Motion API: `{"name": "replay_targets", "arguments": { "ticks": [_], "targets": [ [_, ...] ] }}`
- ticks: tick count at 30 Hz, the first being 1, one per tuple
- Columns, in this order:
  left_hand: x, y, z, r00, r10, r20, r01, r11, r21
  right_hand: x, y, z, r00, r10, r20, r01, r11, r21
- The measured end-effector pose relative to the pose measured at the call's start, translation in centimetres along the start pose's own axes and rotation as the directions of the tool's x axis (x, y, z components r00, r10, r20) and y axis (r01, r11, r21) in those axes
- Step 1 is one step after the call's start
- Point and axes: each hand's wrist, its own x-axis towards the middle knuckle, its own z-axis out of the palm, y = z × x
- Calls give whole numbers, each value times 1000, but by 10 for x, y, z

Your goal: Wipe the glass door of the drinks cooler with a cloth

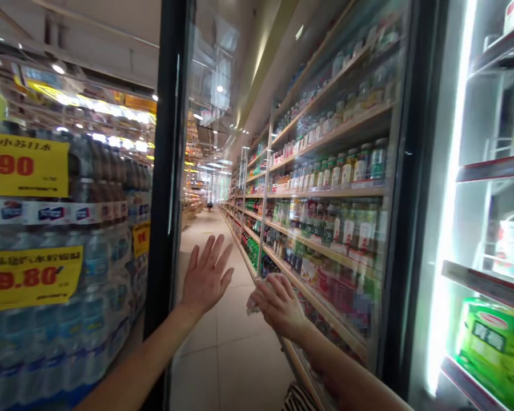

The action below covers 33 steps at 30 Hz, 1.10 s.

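A glass cooler door with a black frame stands swung open in front of me. My left hand is open, fingers spread, its palm toward the pane, seemingly resting on it. Beside it, my right hand is closed around a crumpled pale cloth at the glass. The fingers hide most of the cloth, so its exact material is hard to tell.
To the right is a lit cooler with shelves holding bottles and a green pack. Stacked bottled water with yellow price signs stands at left. Long drink shelves and a tiled aisle show in the pane.
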Motion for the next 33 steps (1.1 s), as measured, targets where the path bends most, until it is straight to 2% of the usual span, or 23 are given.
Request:
{"name": "replay_targets", "arguments": {
  "ticks": [2, 4, 6, 7, 8, 10, 12, 13, 14, 15, 17, 18, 19, 20, 22, 24, 25, 27, 29, 30, 32, 33],
  "targets": [
    [-6, 0, 0, 1000, 8, 6, -8, 1000, 7, 22, 18, 2, 988, 124, -89, -129, 990, -49],
    [-11, -1, -2, 1000, 14, 3, -14, 1000, 17, 52, 43, 2, 916, 324, -236, -351, 932, -86],
    [-15, -1, -3, 1000, 13, 2, -13, 1000, 22, 67, 53, 1, 872, 389, -297, -430, 899, -87],
    [-18, -1, -4, 1000, 12, 5, -12, 1000, 20, 65, 50, 1, 887, 372, -274, -408, 909, -87],
    [-21, -1, -5, 1000, 9, 10, -9, 1000, 15, 57, 41, 0, 921, 319, -223, -344, 935, -83],
    [-27, -1, -8, 1000, 1, 24, -1, 1000, 1, 29, 16, -1, 987, 147, -68, -150, 987, -52],
    [-33, -2, -10, 999, -6, 38, 7, 1000, -9, 9, 0, -2, 998, -63, 22, 63, 998, 11],
    [-36, -2, -11, 999, -9, 45, 9, 1000, -12, 8, -1, -2, 996, -83, 40, 82, 997, 15],
    [-38, -2, -12, 999, -8, 52, 9, 1000, -15, 14, 4, -1, 999, -41, 29, 41, 999, 2],
    [-41, -2, -14, 998, -8, 58, 9, 1000, -19, 25, 12, -1, 999, 50, -6, -50, 998, -24],
    [-46, -2, -17, 998, -10, 65, 12, 999, -30, 54, 31, 2, 951, 257, -173, -269, 962, -53],
    [-49, -1, -18, 997, -9, 73, 11, 999, -35, 66, 37, 4, 926, 307, -218, -327, 943, -60],
    [-52, -1, -20, 996, -10, 85, 13, 999, -39, 73, 37, 6, 923, 316, -218, -337, 939, -66],
    [-56, -1, -22, 995, -12, 99, 17, 999, -41, 75, 32, 9, 937, 293, -189, -310, 948, -70],
    [-63, 0, -27, 993, -24, 115, 29, 999, -46, 67, 8, 14, 988, 141, -59, -144, 988, -50],
    [-69, -1, -33, 993, -51, 110, 58, 997, -60, 59, -17, 19, 998, -56, 34, 56, 998, 12],
    [-72, -2, -36, 993, -66, 96, 74, 994, -75, 62, -26, 21, 994, -106, 40, 105, 994, 32],
    [-76, -3, -42, 994, -95, 62, 102, 988, -116, 82, -32, 26, 998, -68, -4, 68, 997, 30],
    [-78, -5, -48, 994, -111, 27, 113, 981, -154, 114, -30, 31, 993, 94, -73, -94, 996, 7],
    [-79, -6, -51, 994, -111, 12, 111, 980, -166, 127, -29, 33, 986, 136, -93, -135, 991, 8],
    [-81, -10, -57, 994, -112, -6, 110, 979, -171, 137, -35, 37, 989, 132, -69, -130, 991, 26],
    [-81, -12, -59, 993, -114, -13, 111, 980, -166, 133, -42, 39, 997, 73, -32, -72, 996, 44]
  ]
}}
